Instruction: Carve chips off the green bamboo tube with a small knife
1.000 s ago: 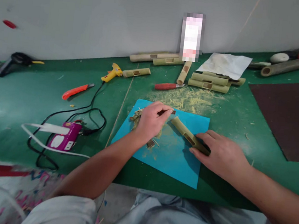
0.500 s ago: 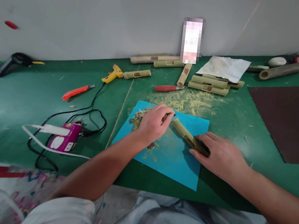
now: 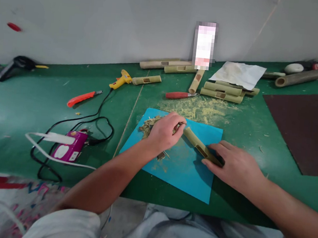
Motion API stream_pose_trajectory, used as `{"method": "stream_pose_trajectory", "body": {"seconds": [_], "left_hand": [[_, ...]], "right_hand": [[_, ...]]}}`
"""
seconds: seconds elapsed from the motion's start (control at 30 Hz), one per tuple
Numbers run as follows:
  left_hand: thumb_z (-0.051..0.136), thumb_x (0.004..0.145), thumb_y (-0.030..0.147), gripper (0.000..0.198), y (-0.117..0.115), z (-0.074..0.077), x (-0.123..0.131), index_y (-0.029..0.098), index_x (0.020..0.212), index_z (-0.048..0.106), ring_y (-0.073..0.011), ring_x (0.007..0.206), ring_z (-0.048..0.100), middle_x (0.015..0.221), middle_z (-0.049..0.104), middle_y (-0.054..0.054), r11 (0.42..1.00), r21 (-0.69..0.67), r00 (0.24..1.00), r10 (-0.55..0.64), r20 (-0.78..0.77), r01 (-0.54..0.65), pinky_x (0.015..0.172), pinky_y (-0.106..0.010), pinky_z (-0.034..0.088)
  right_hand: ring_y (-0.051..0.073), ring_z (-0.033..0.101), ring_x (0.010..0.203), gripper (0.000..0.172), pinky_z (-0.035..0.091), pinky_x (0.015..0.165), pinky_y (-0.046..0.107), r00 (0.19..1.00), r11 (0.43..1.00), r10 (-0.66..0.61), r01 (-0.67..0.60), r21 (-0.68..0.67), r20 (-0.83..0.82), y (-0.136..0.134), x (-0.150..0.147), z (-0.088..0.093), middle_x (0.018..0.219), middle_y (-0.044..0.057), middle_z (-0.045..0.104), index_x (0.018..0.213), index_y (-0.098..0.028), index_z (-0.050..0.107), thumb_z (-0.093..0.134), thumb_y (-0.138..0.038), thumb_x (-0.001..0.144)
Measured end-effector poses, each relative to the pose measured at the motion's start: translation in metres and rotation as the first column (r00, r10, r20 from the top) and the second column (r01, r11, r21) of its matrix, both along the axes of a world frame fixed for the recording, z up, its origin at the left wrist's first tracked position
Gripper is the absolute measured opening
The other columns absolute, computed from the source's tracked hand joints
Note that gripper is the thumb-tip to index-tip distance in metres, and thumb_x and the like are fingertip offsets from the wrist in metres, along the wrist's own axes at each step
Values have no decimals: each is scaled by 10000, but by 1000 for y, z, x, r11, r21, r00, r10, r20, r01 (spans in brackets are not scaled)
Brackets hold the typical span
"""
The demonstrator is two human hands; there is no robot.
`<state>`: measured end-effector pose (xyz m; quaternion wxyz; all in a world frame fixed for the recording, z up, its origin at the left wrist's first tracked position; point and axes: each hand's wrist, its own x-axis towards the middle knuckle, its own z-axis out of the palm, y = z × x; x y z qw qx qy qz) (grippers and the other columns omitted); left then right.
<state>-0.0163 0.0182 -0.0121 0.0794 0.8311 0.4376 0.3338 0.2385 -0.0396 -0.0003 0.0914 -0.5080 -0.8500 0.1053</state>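
My right hand (image 3: pixel 232 166) grips the near end of a bamboo tube (image 3: pixel 195 140) that has a rectangular opening cut in its side. The tube slants over a blue sheet (image 3: pixel 186 178), its far end pointing up and left. Close to that far end, my left hand (image 3: pixel 167 131) is closed in a pinch on a small dark flake, of which only a thin edge shows at the fingertips. A heap of dry plant scraps (image 3: pixel 146 127) lies on the blue sheet, partly hidden behind my left hand.
Pale shavings (image 3: pixel 205 108) are scattered beyond the sheet. Several cut bamboo tubes (image 3: pixel 221 88), a red-handled knife (image 3: pixel 177 95), an orange box cutter (image 3: pixel 81 98) and a yellow glue gun (image 3: pixel 121 80) lie around. A purple power adapter (image 3: pixel 71 145) trails cables at left. A dark brown board (image 3: pixel 305 130) lies right.
My left fingers have turned slightly, so less of the dark flake shows. The bamboo tube and my right hand have stayed nearly still; the whole view has shifted a little.
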Motion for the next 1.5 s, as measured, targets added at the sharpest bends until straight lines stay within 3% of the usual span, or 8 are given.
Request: {"method": "stream_pose_trajectory", "body": {"seconds": [0.17,0.47,1.1,1.5], "left_hand": [[526,955,160,103,3,-3,-1,193,998,614,-170,850,655,963,677,-68,1000,-10,1000,-22,-4,22,741,-292,538],[520,991,205,185,1,-1,-1,175,1048,694,-206,952,715,1042,746,-89,998,51,999,-40,-10,41,839,-338,588],[497,995,205,228,2,-2,-3,168,1079,706,-218,986,722,1071,754,-99,998,-2,997,-62,-41,62,854,-354,605],[513,996,216,219,1,-2,-1,180,1106,699,-215,1011,716,1104,744,-101,999,5,998,-52,-28,52,890,-366,603]], "right_hand": [[197,635,711,304,389,558,319,1000,1000,12,-12,-6,-6,1,0,-1,908,55,686,1011,-198,682,600,-465,893],[183,630,706,279,380,559,307,1000,1000,13,-13,-2,-22,2,0,-1,888,43,683,987,-207,678,605,-459,892],[192,636,730,282,405,579,309,999,997,21,-23,-69,-39,3,-1,1,919,58,686,1022,-200,680,583,-438,906],[180,626,693,237,384,559,305,997,998,44,-46,-31,-58,2,-1,2,902,53,686,985,-223,670,576,-426,906]]}}
